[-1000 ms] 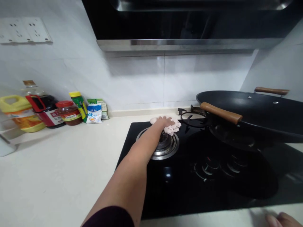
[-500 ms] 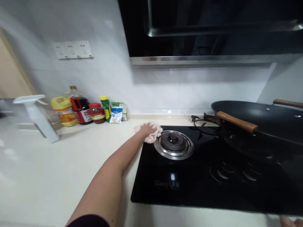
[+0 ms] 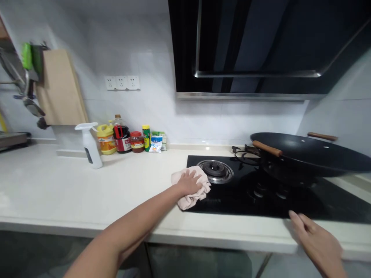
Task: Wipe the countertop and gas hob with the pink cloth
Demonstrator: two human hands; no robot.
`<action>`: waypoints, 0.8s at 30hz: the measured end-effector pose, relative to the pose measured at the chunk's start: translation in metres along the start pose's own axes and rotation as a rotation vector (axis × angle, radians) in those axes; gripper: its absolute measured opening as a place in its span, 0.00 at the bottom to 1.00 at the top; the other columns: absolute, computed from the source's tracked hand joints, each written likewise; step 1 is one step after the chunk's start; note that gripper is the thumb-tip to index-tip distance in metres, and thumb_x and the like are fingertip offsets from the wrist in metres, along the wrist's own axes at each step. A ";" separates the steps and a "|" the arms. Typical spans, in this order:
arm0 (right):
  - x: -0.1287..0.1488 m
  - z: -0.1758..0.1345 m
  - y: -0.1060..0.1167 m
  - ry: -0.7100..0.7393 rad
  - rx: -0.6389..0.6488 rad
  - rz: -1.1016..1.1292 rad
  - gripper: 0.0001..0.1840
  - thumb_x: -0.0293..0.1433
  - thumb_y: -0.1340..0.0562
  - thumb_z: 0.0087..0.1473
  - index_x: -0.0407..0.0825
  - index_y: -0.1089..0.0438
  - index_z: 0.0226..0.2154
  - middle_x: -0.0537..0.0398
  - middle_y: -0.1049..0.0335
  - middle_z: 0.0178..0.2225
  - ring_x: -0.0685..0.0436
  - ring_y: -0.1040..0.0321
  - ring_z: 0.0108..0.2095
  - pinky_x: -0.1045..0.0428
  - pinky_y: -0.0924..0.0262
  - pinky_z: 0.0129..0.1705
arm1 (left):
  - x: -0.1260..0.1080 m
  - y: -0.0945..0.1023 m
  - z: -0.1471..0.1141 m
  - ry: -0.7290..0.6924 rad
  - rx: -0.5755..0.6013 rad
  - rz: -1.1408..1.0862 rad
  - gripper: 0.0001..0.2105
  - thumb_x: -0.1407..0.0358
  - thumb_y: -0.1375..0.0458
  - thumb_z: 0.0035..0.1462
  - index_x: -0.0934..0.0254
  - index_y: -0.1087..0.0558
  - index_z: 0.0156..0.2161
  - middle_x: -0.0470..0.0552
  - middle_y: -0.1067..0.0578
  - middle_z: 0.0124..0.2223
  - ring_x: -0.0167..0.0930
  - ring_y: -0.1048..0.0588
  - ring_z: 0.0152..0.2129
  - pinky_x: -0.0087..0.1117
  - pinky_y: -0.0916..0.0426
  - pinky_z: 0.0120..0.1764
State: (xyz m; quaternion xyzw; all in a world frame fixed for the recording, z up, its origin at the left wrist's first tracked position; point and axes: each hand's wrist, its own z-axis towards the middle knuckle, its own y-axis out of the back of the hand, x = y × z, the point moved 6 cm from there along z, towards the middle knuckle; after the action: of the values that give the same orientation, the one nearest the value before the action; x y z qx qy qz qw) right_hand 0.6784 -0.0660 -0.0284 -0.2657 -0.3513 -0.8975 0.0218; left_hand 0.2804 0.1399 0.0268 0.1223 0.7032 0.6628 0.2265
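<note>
My left hand point(image 3: 189, 183) lies on a pale pink cloth point(image 3: 191, 201) with its fingers spread, pressing it down across the left edge of the black glass cooktop point(image 3: 232, 202). The cloth is crumpled and touches both the glass and the white counter. Just beyond it is a round burner point(image 3: 216, 170) with a metal ring, its pan support off. My right hand point(image 3: 319, 241) is at the counter's front edge, right of the cloth, fingers loosely curled and nothing visible in them.
A black wok point(image 3: 307, 154) with wooden handles sits over the right burner, and a loose pan support point(image 3: 246, 157) lies beside it. A white spray bottle point(image 3: 92, 148), several seasoning containers point(image 3: 123, 141) and a packet point(image 3: 155, 144) line the back left. The range hood point(image 3: 246, 50) hangs above.
My left hand has drawn the cloth from the cooktop's back left corner toward me along its left edge. My right hand has come further into view. The camera view has shifted.
</note>
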 end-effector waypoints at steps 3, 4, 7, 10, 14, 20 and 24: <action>0.003 0.000 -0.001 -0.203 0.115 -0.034 0.31 0.57 0.48 0.58 0.55 0.19 0.33 0.47 0.22 0.29 0.40 0.33 0.25 0.49 0.46 0.29 | -0.028 -0.007 -0.038 -0.098 0.023 -0.009 0.32 0.47 0.56 0.66 0.56 0.44 0.71 0.52 0.55 0.76 0.51 0.60 0.72 0.55 0.62 0.69; 0.007 0.000 0.000 -0.226 0.127 -0.038 0.32 0.57 0.49 0.58 0.54 0.18 0.35 0.45 0.21 0.31 0.39 0.32 0.27 0.49 0.46 0.31 | -0.037 -0.009 -0.049 -0.131 0.022 -0.011 0.33 0.46 0.58 0.66 0.55 0.45 0.71 0.52 0.55 0.76 0.51 0.60 0.72 0.54 0.62 0.69; 0.021 -0.002 0.004 -0.224 0.132 -0.057 0.35 0.55 0.52 0.62 0.52 0.18 0.38 0.43 0.22 0.31 0.40 0.33 0.28 0.49 0.47 0.32 | -0.062 -0.011 -0.072 -0.219 -0.010 -0.004 0.34 0.43 0.59 0.66 0.54 0.44 0.71 0.52 0.55 0.76 0.50 0.60 0.72 0.54 0.63 0.69; 0.032 -0.005 0.007 -0.180 0.105 -0.090 0.34 0.53 0.54 0.65 0.52 0.20 0.32 0.45 0.25 0.27 0.43 0.36 0.26 0.51 0.51 0.31 | -0.086 -0.013 -0.076 -0.277 -0.003 0.004 0.34 0.42 0.57 0.65 0.53 0.45 0.71 0.52 0.56 0.75 0.50 0.60 0.72 0.54 0.63 0.69; 0.037 -0.008 0.003 -0.104 0.056 -0.152 0.31 0.48 0.53 0.66 0.52 0.27 0.24 0.48 0.26 0.26 0.46 0.38 0.25 0.52 0.55 0.30 | -0.120 -0.017 -0.054 -0.335 0.083 -0.029 0.38 0.39 0.55 0.63 0.55 0.48 0.73 0.53 0.59 0.76 0.48 0.63 0.72 0.53 0.64 0.70; 0.032 -0.009 -0.004 -0.065 -0.002 -0.179 0.27 0.44 0.49 0.66 0.50 0.33 0.20 0.53 0.28 0.25 0.48 0.39 0.26 0.52 0.58 0.30 | -0.174 -0.026 0.014 -0.382 0.170 -0.075 0.58 0.28 0.50 0.49 0.65 0.58 0.74 0.56 0.63 0.76 0.47 0.67 0.72 0.51 0.67 0.71; 0.031 -0.009 -0.006 -0.025 -0.038 -0.158 0.26 0.43 0.48 0.65 0.50 0.36 0.19 0.54 0.29 0.24 0.48 0.38 0.26 0.52 0.58 0.31 | -0.192 -0.025 0.060 -0.385 0.190 -0.061 0.61 0.26 0.49 0.45 0.63 0.60 0.74 0.57 0.63 0.76 0.46 0.66 0.73 0.51 0.68 0.71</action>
State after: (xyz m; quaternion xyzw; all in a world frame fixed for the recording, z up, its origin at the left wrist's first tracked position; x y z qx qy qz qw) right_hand 0.6461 -0.0628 -0.0222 -0.2488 -0.3541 -0.8996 -0.0585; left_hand 0.4790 0.0999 0.0309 0.2461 0.7096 0.5508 0.3642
